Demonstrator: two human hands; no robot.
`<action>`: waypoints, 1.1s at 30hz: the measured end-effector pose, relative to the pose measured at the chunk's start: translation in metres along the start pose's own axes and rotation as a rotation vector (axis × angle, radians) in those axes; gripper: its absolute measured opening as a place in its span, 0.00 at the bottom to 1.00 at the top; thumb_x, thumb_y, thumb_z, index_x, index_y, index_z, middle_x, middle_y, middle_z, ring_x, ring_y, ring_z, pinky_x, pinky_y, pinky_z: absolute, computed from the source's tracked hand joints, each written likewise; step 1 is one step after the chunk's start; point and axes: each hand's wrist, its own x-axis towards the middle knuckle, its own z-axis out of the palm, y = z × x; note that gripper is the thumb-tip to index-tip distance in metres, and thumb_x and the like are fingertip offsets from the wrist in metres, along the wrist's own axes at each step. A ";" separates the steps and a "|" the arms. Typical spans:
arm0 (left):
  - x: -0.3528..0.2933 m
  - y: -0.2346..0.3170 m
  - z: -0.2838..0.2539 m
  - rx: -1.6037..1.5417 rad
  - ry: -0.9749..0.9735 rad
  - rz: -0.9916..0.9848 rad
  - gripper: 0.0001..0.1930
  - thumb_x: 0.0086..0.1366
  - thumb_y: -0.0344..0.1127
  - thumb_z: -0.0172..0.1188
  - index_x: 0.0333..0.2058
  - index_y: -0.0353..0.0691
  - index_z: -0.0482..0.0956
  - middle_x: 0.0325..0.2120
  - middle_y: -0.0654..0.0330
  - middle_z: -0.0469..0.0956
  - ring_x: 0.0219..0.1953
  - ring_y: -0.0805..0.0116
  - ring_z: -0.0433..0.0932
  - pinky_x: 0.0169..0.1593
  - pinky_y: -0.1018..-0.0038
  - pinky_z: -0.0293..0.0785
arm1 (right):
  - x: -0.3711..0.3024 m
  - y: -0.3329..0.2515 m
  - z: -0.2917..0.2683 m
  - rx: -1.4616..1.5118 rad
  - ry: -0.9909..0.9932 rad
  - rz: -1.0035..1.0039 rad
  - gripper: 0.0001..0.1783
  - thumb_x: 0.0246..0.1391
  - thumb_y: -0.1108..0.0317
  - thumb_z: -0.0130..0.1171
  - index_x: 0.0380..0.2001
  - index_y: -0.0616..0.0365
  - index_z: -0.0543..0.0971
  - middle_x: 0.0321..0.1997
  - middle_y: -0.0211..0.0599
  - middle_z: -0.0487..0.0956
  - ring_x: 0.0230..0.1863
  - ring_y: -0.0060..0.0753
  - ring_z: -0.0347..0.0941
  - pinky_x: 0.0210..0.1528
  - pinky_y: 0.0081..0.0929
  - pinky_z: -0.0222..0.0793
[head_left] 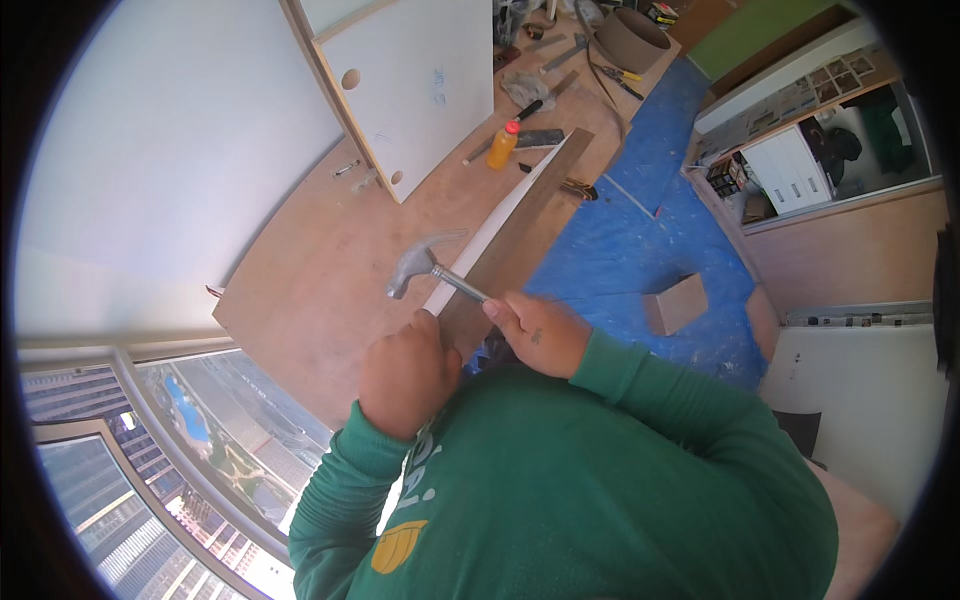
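Note:
A claw hammer (pixel 412 268) is in my right hand (pixel 540 333), its fingers wrapped round the shaft. The metal head hangs just left of a long narrow board (pixel 520 222), over the tabletop. The board has a brown face and a white side, and it lies along the right part of the wooden table (pixel 300 270). My left hand (pixel 408 372) is closed on the board's near end, thumb and fingers bent round it. Whether a small nail is also between those fingers is hidden.
An orange bottle with a red cap (pixel 503 146) stands beyond the board. Tools, a plastic bag (pixel 526 88) and a brown round band (pixel 632 40) crowd the far end. A white panel (pixel 420 90) leans at the back left. Blue sheeting (pixel 610 260) and a box (pixel 677 304) lie right.

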 end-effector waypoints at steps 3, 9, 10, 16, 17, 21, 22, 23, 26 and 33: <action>-0.002 0.005 -0.002 0.015 -0.056 -0.013 0.13 0.58 0.36 0.65 0.33 0.35 0.70 0.22 0.44 0.80 0.23 0.40 0.81 0.29 0.50 0.78 | 0.015 0.022 -0.021 -0.048 0.046 0.034 0.30 0.77 0.46 0.46 0.30 0.62 0.75 0.25 0.55 0.78 0.30 0.63 0.75 0.34 0.52 0.70; 0.002 -0.002 -0.006 0.049 -0.076 0.014 0.12 0.57 0.34 0.63 0.33 0.36 0.69 0.22 0.46 0.79 0.22 0.42 0.80 0.29 0.51 0.77 | 0.057 0.070 -0.079 -0.143 0.210 0.041 0.32 0.78 0.43 0.44 0.32 0.63 0.76 0.24 0.51 0.76 0.27 0.57 0.71 0.33 0.48 0.68; 0.001 -0.002 -0.006 0.054 -0.082 0.014 0.12 0.57 0.34 0.63 0.33 0.36 0.69 0.22 0.46 0.79 0.22 0.42 0.80 0.29 0.51 0.77 | 0.065 0.077 -0.088 -0.118 0.227 0.056 0.32 0.77 0.43 0.44 0.32 0.63 0.76 0.24 0.51 0.75 0.27 0.55 0.71 0.34 0.48 0.68; 0.002 -0.005 -0.008 0.034 -0.068 0.034 0.12 0.57 0.34 0.63 0.32 0.37 0.69 0.20 0.47 0.78 0.22 0.43 0.80 0.28 0.51 0.77 | 0.104 0.125 -0.138 -0.187 0.327 0.123 0.34 0.77 0.42 0.43 0.31 0.64 0.75 0.24 0.49 0.73 0.28 0.49 0.71 0.37 0.46 0.68; 0.003 -0.004 -0.008 0.034 -0.068 0.036 0.12 0.57 0.33 0.63 0.32 0.37 0.68 0.20 0.47 0.78 0.22 0.42 0.80 0.28 0.51 0.77 | 0.109 0.127 -0.144 -0.209 0.331 0.127 0.34 0.77 0.42 0.42 0.30 0.64 0.75 0.24 0.49 0.73 0.29 0.48 0.72 0.37 0.46 0.68; 0.005 -0.005 -0.007 0.047 -0.037 0.038 0.12 0.57 0.33 0.63 0.33 0.36 0.68 0.20 0.47 0.78 0.22 0.42 0.80 0.28 0.51 0.77 | 0.117 0.127 -0.151 -0.138 0.313 0.157 0.34 0.77 0.42 0.42 0.30 0.63 0.75 0.21 0.46 0.72 0.26 0.45 0.72 0.34 0.46 0.68; 0.005 -0.005 -0.007 0.051 -0.040 0.037 0.12 0.57 0.34 0.63 0.33 0.36 0.68 0.20 0.46 0.78 0.22 0.42 0.80 0.28 0.51 0.77 | 0.116 0.118 -0.152 -0.100 0.308 0.211 0.34 0.77 0.42 0.41 0.30 0.63 0.75 0.20 0.45 0.72 0.25 0.44 0.72 0.33 0.46 0.69; 0.005 -0.005 -0.008 0.054 -0.043 0.036 0.12 0.57 0.34 0.63 0.33 0.36 0.68 0.20 0.46 0.78 0.22 0.42 0.80 0.28 0.51 0.77 | 0.116 0.107 -0.152 -0.063 0.302 0.266 0.34 0.77 0.42 0.41 0.30 0.63 0.75 0.20 0.45 0.72 0.24 0.43 0.72 0.33 0.46 0.69; 0.003 -0.006 -0.007 0.030 -0.022 0.053 0.12 0.57 0.34 0.63 0.33 0.36 0.68 0.20 0.46 0.78 0.22 0.42 0.80 0.28 0.51 0.78 | 0.109 0.082 -0.150 0.034 0.280 0.428 0.33 0.77 0.43 0.42 0.30 0.63 0.75 0.18 0.43 0.72 0.22 0.42 0.73 0.31 0.47 0.69; -0.001 -0.001 0.001 0.039 -0.025 0.030 0.13 0.57 0.34 0.64 0.33 0.36 0.68 0.20 0.47 0.78 0.22 0.43 0.80 0.28 0.52 0.77 | 0.050 0.053 -0.079 -0.179 0.076 0.049 0.31 0.77 0.43 0.43 0.32 0.60 0.74 0.21 0.41 0.71 0.25 0.40 0.71 0.32 0.41 0.68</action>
